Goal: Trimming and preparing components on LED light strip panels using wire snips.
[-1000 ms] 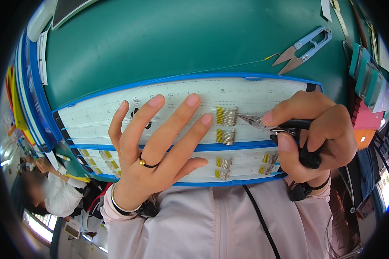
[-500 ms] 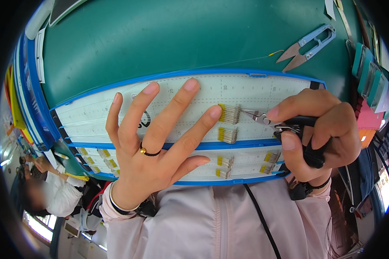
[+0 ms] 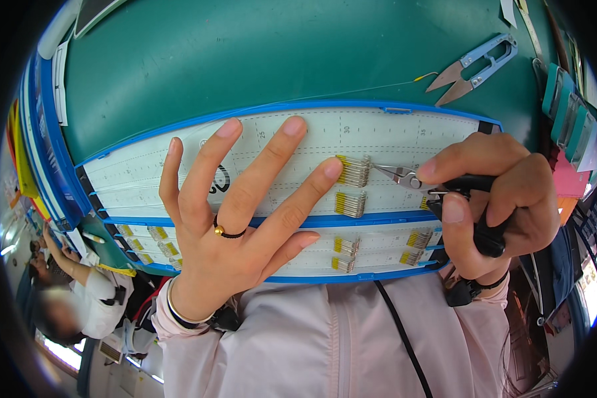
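Note:
My left hand (image 3: 235,219) lies with fingers spread over a long blue-edged case (image 3: 245,219) lined with white ruled sheet. Its index fingertip touches the yellow ends of a stack of thin metal pins (image 3: 355,171). A second yellow-ended stack (image 3: 349,204) sits just nearer to me. In my right hand (image 3: 504,199) is a pair of small pliers (image 3: 404,178), with black handles and pointed silver jaws. The fingers wrap the handles, and the jaw tips point left, just right of the upper stack. Nothing can be made out between them.
Blue thread snips (image 3: 477,69) lie on the green table (image 3: 245,53) beyond the case, near a fine line with a yellow end (image 3: 426,77). More pin stacks (image 3: 345,255) sit in the near strip. Teal objects (image 3: 567,109) stand at right. Another person (image 3: 93,298) is at far left.
My right hand and the pliers have shifted slightly right, the jaws a little farther from the stack. My left hand stays nearly still. The person at far left has moved an arm.

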Motion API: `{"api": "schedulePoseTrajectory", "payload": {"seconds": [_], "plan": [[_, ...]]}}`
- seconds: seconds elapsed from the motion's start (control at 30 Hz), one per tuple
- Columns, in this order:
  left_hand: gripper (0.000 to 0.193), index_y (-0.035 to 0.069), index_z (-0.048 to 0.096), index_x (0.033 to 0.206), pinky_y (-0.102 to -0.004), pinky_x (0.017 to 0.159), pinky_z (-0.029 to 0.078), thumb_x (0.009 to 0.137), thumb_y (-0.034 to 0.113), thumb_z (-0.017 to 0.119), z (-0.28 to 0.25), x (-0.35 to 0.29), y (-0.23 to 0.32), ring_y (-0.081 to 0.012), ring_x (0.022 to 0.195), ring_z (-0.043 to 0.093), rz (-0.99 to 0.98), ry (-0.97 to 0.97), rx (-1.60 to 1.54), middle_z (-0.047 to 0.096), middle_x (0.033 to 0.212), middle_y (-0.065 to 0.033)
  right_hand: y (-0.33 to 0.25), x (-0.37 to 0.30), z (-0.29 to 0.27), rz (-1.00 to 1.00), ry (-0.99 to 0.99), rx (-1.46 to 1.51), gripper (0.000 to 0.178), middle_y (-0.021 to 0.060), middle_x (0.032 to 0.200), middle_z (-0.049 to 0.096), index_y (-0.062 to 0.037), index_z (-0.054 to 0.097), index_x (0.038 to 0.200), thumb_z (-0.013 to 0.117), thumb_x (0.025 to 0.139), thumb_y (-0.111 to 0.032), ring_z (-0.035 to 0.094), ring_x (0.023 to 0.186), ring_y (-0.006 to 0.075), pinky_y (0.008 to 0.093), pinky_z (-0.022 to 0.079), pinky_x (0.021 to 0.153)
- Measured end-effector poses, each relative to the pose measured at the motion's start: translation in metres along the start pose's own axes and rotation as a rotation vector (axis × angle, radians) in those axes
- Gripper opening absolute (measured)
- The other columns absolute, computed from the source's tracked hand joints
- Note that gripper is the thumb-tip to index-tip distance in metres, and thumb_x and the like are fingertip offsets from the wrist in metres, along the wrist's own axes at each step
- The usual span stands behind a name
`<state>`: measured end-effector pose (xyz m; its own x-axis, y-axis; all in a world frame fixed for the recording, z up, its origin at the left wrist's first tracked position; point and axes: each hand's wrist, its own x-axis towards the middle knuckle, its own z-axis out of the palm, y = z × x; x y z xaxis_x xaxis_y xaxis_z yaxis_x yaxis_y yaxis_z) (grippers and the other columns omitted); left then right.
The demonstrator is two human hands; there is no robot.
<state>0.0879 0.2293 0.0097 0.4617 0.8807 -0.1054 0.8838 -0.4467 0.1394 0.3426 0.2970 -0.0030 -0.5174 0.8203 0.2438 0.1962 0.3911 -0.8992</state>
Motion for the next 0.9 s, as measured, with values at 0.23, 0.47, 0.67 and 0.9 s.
{"api": "schedulePoseTrajectory", "payload": {"seconds": [0.23, 0.47, 0.67, 0.9], "plan": [[0.054, 0.026, 0.069, 0.121, -0.0537, 0.115, 0.020, 0.097, 0.060, 0.036, 0.0008, -0.0003, -0.0012, -0.0346, 0.135, 0.035, 0.010, 0.008, 0.000, 0.052, 0.142, -0.0078, 0.0014, 0.0040, 0.0016, -0.035, -0.035, 0.033, 0.027, 0.0272, 0.090, 0.067, -0.0069, 0.038, 0.085, 0.062, 0.080, 0.004, 0.056, 0.065, 0.0137, 0.0253, 0.046, 0.059], [0.053, 0.019, 0.070, 0.120, -0.0513, 0.114, 0.023, 0.100, 0.054, 0.035, 0.0004, -0.0031, -0.0020, -0.0325, 0.133, 0.038, 0.040, 0.048, 0.029, 0.056, 0.137, -0.0068, 0.0020, 0.0009, 0.0033, -0.016, -0.001, 0.057, 0.029, 0.0275, 0.090, 0.066, -0.0069, 0.037, 0.086, 0.065, 0.082, 0.000, 0.058, 0.067, 0.0157, 0.0262, 0.047, 0.062], [0.053, 0.019, 0.070, 0.119, -0.0508, 0.114, 0.023, 0.100, 0.054, 0.035, -0.0002, -0.0034, -0.0012, -0.0317, 0.132, 0.038, 0.032, 0.047, 0.027, 0.056, 0.137, -0.0064, 0.0019, 0.0012, 0.0006, -0.015, -0.030, 0.032, 0.030, 0.0276, 0.091, 0.066, -0.0070, 0.037, 0.086, 0.066, 0.083, -0.002, 0.058, 0.070, 0.0166, 0.0274, 0.048, 0.065], [0.055, 0.024, 0.070, 0.121, -0.0526, 0.114, 0.021, 0.096, 0.060, 0.037, 0.0003, -0.0004, 0.0005, -0.0334, 0.134, 0.036, 0.003, 0.023, -0.015, 0.053, 0.141, -0.0069, -0.0002, -0.0008, 0.0043, 0.041, 0.006, 0.081, 0.030, 0.0269, 0.091, 0.066, -0.0071, 0.036, 0.086, 0.066, 0.084, -0.003, 0.058, 0.072, 0.0166, 0.0287, 0.048, 0.067]]}}
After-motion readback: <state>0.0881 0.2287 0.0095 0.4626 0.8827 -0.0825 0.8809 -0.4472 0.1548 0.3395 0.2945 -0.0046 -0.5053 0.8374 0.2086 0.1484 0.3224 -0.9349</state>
